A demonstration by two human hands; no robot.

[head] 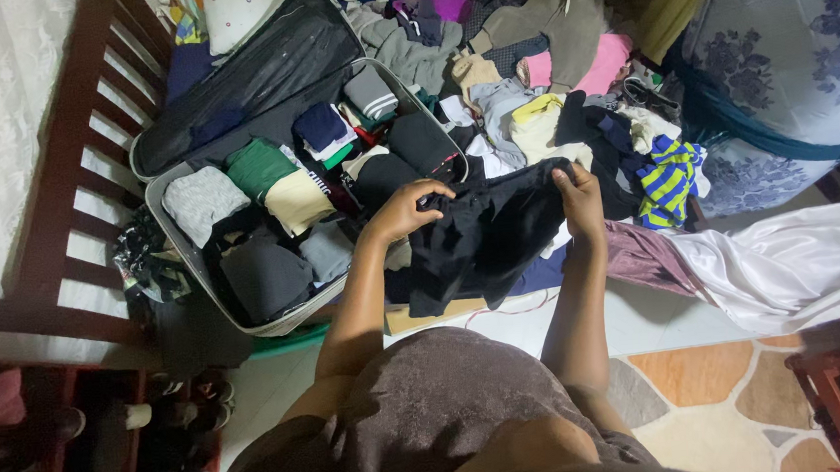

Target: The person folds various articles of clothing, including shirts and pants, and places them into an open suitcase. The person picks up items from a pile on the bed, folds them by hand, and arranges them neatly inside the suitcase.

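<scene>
**Black garment held up beside an open suitcase**

A black garment [484,231] is held spread between both hands, just to the right of an open suitcase [156,190]. The left hand [406,210] is closed on the cloth's upper left edge, fingers curled over it; the right hand [580,198] is clamped on the upper right edge. The cloth hangs loosely below the hands, creased and not yet folded, over the floor and the near edge of a heap of loose clothes [528,90].

The suitcase's lower half is already packed with folded pieces, among them a grey one [203,200], a green one [259,165] and a cream one [297,199]; its dark lid [261,75] lies open against a wooden bed frame [71,172]. A blue and yellow striped garment [670,179] lies to the right.

The step in hand is judged to be the straightening of the garment for folding. A flatter spread and an even fold would be called for before a place is found among the packed pieces, where little room appears left.
</scene>
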